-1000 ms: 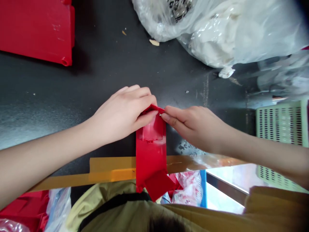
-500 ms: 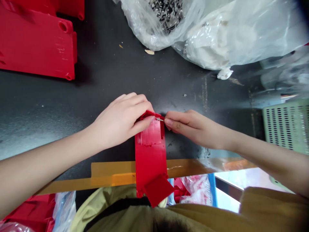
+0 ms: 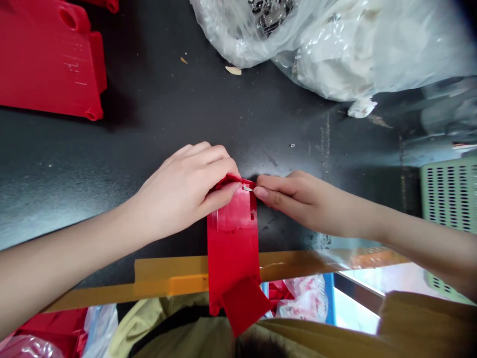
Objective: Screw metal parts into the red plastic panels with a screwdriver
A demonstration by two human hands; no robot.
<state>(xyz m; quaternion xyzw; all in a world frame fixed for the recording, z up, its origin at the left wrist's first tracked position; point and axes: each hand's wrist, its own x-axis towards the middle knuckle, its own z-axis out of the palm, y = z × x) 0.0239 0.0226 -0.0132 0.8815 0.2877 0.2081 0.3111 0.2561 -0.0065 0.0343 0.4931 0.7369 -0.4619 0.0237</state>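
We seem to be seating a small metal pin (image 3: 246,188) in a red plastic part (image 3: 233,243) on the black bench (image 3: 156,99): our right hand (image 3: 294,199) pinches it, our left hand (image 3: 182,194) clasps the part's end — it needs pressing straight in.

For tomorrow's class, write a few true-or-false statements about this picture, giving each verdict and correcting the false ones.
1. The left hand grips the top end of a long red plastic part. True.
2. The right hand holds a screwdriver. False: its fingertips are at a small silver piece on the part's top edge.
3. A green perforated basket stands left of the hands. False: it stands to their right.
4. A clear plastic bag lies on the black work surface beyond the hands. True.
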